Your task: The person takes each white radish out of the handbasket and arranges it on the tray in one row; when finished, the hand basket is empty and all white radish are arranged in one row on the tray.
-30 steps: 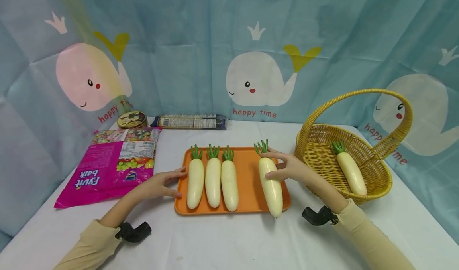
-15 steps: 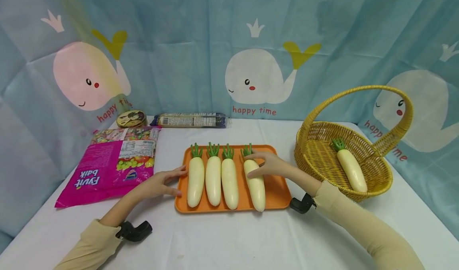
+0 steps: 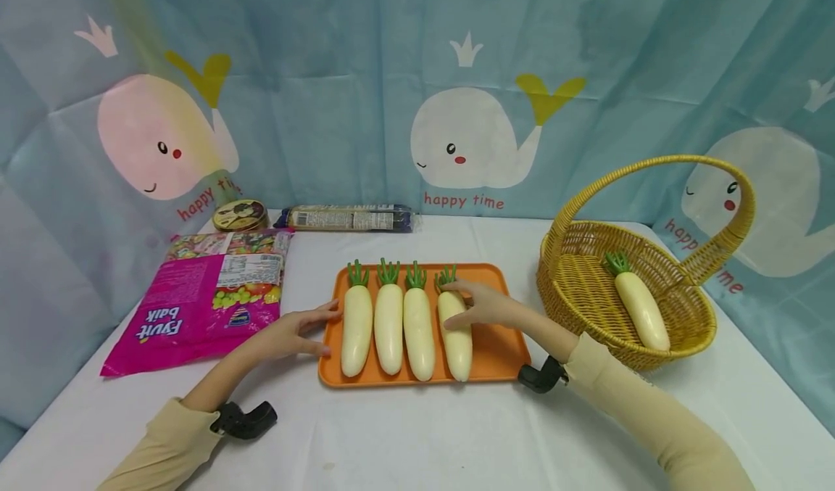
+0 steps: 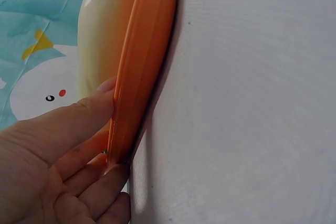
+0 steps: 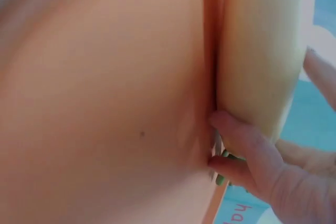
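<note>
In the head view, my right hand (image 3: 479, 304) grips a white radish (image 3: 455, 346) near its green top, on the orange tray (image 3: 492, 346). The right wrist view shows the thumb and fingers around this radish (image 5: 262, 51), which lies along the tray surface (image 5: 121, 98). Left of it lie three more white radishes (image 3: 419, 335), side by side with tops pointing away. My left hand (image 3: 287, 336) holds the tray's left edge; in the left wrist view its thumb and fingers pinch the tray rim (image 4: 144, 51).
To the right stands a yellow wicker basket (image 3: 574, 317) with a tall handle, and one white radish (image 3: 642, 310) inside. At left lies a pink candy bag (image 3: 189, 310), with a round tin (image 3: 240, 217) behind it. A long wrapped packet (image 3: 349, 219) lies at the back.
My right hand has moved left with the radish, bringing it from the tray's right side to beside the other three. The left hand has stayed at the tray's edge.
</note>
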`<state>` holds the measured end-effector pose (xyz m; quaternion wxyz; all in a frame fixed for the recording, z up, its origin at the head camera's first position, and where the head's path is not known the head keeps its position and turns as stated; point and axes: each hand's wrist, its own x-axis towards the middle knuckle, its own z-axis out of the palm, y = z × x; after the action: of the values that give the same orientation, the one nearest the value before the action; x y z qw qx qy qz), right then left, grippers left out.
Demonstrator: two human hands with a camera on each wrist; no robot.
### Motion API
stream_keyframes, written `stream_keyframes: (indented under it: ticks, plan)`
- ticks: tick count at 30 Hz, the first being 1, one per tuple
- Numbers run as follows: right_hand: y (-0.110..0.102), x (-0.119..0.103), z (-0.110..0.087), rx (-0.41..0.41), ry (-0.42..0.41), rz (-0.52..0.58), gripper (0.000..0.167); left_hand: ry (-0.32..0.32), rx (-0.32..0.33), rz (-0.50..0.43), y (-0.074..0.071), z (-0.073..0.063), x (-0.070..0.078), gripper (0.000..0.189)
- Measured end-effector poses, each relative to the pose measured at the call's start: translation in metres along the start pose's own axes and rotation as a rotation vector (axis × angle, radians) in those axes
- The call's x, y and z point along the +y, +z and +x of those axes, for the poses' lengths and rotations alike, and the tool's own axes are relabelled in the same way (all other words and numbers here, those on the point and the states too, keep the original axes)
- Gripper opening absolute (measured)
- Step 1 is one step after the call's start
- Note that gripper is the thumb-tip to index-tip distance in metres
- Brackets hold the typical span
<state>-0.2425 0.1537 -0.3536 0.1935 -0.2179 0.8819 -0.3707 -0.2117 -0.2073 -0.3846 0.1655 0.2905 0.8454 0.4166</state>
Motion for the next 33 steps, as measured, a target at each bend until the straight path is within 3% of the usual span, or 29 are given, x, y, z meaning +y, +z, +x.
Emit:
stream_keyframes:
  ticks: [9, 15, 18, 22, 33]
  plan:
    - [0.0, -0.004, 0.002, -0.023, -0.079, -0.052, 0.075, 0.006, 0.004, 0.01, -0.002, 0.002, 0.0, 0.062]
    - [-0.007, -0.009, -0.003, -0.081, -0.04, -0.04, 0.089, 0.004, 0.008, -0.007, -0.002, 0.001, -0.001, 0.061]
    - [-0.015, -0.013, -0.016, -0.114, 0.0, 0.038, 0.093, 0.003, -0.008, -0.004, -0.001, 0.001, -0.002, 0.062]
    - [-0.033, -0.017, -0.037, -0.118, 0.009, 0.089, 0.086, 0.003, -0.007, -0.023, 0.001, 0.002, -0.002, 0.062]
    - [-0.095, 0.001, -0.104, -0.171, -0.048, 0.004, 0.074, -0.004, 0.002, -0.012, 0.002, 0.001, -0.001, 0.062]
